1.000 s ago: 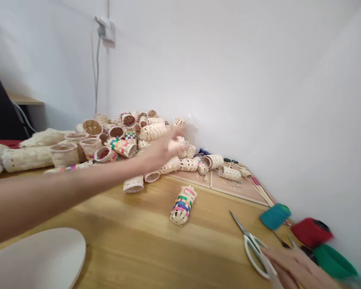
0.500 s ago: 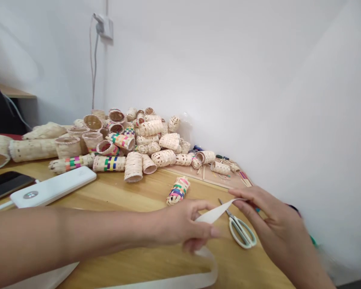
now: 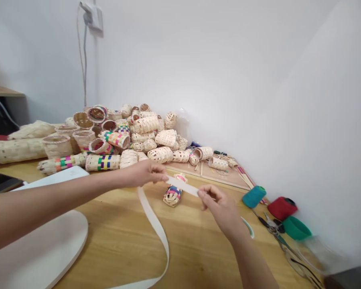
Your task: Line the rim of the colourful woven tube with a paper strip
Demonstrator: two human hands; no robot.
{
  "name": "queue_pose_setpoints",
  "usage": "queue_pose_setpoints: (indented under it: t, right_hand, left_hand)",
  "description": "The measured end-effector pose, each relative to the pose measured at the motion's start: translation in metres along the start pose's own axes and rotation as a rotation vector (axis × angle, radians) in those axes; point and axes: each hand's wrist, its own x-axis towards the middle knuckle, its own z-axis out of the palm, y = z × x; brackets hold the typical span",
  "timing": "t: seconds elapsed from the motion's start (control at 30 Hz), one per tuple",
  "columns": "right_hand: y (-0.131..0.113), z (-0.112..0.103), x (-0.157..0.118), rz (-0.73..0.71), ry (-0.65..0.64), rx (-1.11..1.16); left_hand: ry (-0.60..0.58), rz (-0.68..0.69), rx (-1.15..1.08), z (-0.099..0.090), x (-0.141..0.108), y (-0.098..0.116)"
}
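Observation:
A white flat strip (image 3: 183, 186) stretches between my two hands over the wooden table. My left hand (image 3: 149, 173) pinches it at the left, and its long rest hangs from that hand and curves down to the front edge of view. The strip's right end is pinched in the fingers of my right hand (image 3: 218, 202). Just behind the strip lies a small woven tube with coloured bands (image 3: 173, 195), partly covered by it. Of the scissors, only part of a pale handle (image 3: 248, 227) shows beside my right wrist.
Many woven tubes (image 3: 146, 124) are heaped along the wall. At the right lie blue (image 3: 254, 196), red (image 3: 282, 208) and green (image 3: 297, 228) thread spools and metal tools. A white round board (image 3: 69, 237), a white power bank (image 3: 74, 172) and a phone (image 3: 3, 183) are at the left.
Both hands have moved left and away from me, drawing the strip straight between them. My right forearm now covers most of the scissors. The view has shifted, showing the spools.

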Motion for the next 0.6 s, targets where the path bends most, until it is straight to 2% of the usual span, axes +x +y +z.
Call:
queue_pose_setpoints:
  t: [0.1, 0.23, 0.33, 0.43, 0.6]
  right_hand:
    - [0.006, 0.010, 0.033, 0.097, 0.117, 0.301]
    - [0.032, 0.021, 0.065, 0.199, 0.215, 0.438]
    - [0.057, 0.024, 0.073, 0.283, 0.244, 0.494]
    - [0.076, 0.025, 0.074, 0.329, 0.246, 0.540]
    - [0.087, 0.028, 0.076, 0.377, 0.205, 0.604]
  left_hand:
    - [0.161, -0.070, -0.042, -0.008, 0.031, 0.001]
    - [0.279, -0.113, 0.023, -0.003, 0.069, -0.010]
    - [0.257, -0.135, 0.032, 0.006, 0.089, -0.032]
    - [0.232, -0.176, 0.015, 0.013, 0.099, -0.053]
    - [0.216, -0.226, -0.054, 0.020, 0.102, -0.070]
